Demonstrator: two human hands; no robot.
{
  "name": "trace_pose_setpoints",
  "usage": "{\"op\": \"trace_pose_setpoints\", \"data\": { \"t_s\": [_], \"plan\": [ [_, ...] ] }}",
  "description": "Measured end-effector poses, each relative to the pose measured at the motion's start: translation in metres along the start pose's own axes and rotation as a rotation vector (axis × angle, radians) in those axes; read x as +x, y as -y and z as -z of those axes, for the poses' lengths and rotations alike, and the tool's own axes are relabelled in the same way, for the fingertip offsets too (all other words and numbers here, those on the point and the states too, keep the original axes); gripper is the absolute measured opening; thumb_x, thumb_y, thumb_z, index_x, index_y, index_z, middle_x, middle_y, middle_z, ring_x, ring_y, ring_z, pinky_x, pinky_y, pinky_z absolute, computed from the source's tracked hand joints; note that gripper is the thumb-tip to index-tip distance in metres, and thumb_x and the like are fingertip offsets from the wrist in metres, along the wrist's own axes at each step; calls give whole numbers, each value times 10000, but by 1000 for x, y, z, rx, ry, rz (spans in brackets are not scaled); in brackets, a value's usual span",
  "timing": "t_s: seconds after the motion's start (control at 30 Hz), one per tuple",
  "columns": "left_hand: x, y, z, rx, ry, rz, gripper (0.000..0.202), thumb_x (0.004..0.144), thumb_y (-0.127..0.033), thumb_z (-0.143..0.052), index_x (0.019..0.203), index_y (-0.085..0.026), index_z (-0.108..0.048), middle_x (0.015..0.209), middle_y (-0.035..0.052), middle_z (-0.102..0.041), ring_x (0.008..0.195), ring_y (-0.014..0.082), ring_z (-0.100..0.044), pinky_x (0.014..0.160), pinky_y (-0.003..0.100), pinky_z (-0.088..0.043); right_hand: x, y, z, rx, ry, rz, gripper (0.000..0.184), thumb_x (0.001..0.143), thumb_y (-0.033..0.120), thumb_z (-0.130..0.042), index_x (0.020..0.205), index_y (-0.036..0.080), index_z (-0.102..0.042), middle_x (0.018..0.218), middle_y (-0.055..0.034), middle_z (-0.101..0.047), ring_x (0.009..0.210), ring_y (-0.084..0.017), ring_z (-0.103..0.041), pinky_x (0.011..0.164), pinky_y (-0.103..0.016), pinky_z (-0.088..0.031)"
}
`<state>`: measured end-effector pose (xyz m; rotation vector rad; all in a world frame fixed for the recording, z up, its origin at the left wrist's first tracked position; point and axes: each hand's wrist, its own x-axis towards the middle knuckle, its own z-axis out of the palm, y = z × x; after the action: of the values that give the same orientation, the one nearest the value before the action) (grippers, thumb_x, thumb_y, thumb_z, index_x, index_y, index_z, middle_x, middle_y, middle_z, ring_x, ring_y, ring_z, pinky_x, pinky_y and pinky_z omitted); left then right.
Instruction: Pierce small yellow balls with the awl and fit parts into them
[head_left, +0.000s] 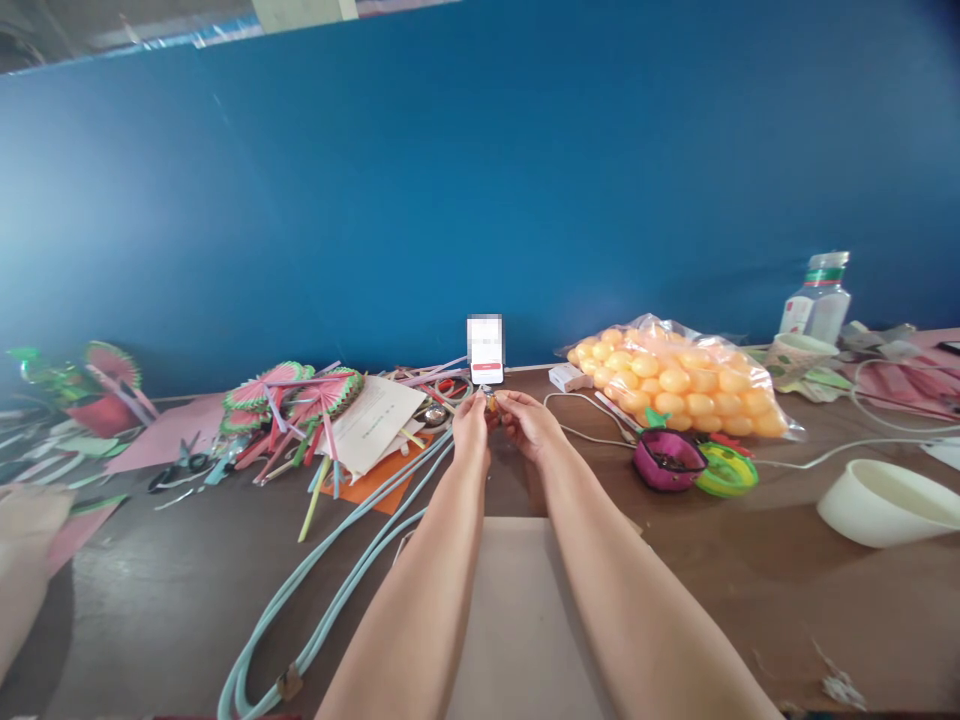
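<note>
Both my arms reach forward over the brown table. My left hand (470, 425) and my right hand (532, 425) are close together, fingers pinched around a small brownish-orange item (493, 406). It is mostly covered by the fingers and too small to name. Just behind my hands a phone (487, 352) with a lit white screen stands upright against the blue partition. A round metal object (435, 414) lies left of my left hand, near an orange sheet (379, 490). Beneath my forearms is a pale flat board or sheet (517, 610).
Light-blue tubing (337, 535) loops across the left side, beside paper pinwheel-like fans (326, 395), papers (375, 420) and scissors (184, 465). On the right are a bag of orange balls (682, 380), a purple container (667, 462), a green dish (727, 472), a white bowl (885, 510) and a bottle (817, 300).
</note>
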<state>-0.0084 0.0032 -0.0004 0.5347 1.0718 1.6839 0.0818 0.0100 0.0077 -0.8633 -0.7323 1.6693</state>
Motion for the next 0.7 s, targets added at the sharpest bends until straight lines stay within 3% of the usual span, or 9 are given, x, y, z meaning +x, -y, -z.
{"op": "trace_pose_setpoints", "data": {
  "t_s": [0.7],
  "plan": [
    [3,4,1,43,-5,-45,215,773,-313,-655,892,-136,-632,723,24,-615,601,123,-591,621,268,-474,4,-1,4,29,7,-58,165,650,154,-739,752,161,-610,628,26,-601,424,-16,-422,335,-107,-259]
  ]
}}
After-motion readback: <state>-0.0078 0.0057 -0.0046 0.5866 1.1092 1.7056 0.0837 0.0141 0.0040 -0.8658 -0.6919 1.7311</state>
